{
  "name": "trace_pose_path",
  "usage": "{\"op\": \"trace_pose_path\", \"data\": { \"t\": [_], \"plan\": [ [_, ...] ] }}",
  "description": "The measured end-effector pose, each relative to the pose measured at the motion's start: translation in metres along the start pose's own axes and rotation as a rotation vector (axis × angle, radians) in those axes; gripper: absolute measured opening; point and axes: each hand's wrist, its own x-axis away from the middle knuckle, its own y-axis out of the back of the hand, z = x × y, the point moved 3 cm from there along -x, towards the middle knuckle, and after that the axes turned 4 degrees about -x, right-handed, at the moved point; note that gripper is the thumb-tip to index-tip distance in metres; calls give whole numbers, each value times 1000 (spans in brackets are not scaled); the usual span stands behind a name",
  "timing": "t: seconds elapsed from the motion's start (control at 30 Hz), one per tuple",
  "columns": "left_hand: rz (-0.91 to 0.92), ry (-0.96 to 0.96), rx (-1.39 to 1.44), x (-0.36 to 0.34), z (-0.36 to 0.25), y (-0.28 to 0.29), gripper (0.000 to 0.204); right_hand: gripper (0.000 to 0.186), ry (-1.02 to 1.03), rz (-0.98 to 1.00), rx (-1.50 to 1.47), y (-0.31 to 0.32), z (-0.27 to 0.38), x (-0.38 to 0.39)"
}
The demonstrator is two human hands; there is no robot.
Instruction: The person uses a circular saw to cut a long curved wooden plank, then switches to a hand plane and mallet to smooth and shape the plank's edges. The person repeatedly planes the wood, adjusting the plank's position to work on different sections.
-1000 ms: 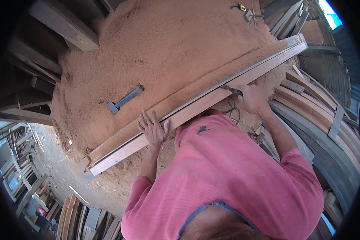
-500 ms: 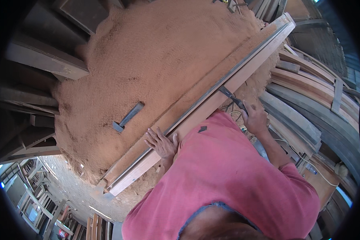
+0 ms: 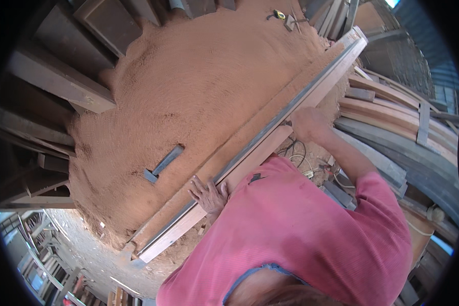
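Note:
A long wooden beam [image 3: 265, 148] with a dark strip [image 3: 290, 104] along its edge runs diagonally from lower left to upper right. My left hand [image 3: 209, 196] lies on it near the lower end, fingers spread over the dark strip. Farther up, my closed right hand [image 3: 308, 124] is right at the beam. From its left side peeks the dark end [image 3: 288, 123] of a hand tool; the hand hides the rest, and I cannot tell its kind. A hammer [image 3: 166, 162] lies on the sawdust to the left of my left hand.
Brown sawdust [image 3: 204, 81] covers the ground beyond the beam. Thick timbers [image 3: 61, 76] stand at the far left; stacked planks [image 3: 392, 109] fill the right. A yellow tape measure [image 3: 279, 15] lies at the far edge. Cables [image 3: 301, 153] are beside my right arm.
My right hand has moved forward and left, bringing the dark tool in against the beam, with its handle now hidden. My left hand stays on the beam. The view has shifted slightly.

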Motion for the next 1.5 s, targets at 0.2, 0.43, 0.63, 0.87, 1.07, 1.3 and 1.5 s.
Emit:
{"op": "trace_pose_path", "data": {
  "t": [0.2, 0.43, 0.63, 0.87, 1.07, 1.3, 1.5],
  "plan": [
    [331, -117, 1, -30, 9, 4, 51, 27, -29, 370, -338, -5, -17, -12],
    [542, -109, 53, -52, 1, -4, 55, 31, -9, 462, -34, 2, -21, -31],
    [460, -132, 60, -51, 0, 9, 56, 28, -11, 201, -212, -18, -40, -11],
    [477, -138, 66, -56, 11, -2, 57, 26, -137, 22, -239, -20, -29, 31],
    [580, -139, 23, -61, 13, -4, 59, 26, -191, -51, -264, -35, -32, 41],
    [775, -150, -48, -73, 16, -6, 61, 37, -151, -145, -271, -79, -48, 57],
    [810, -147, -44, -82, 16, -3, 64, 43, -144, -154, -252, -99, -54, 59]
  ]
}}
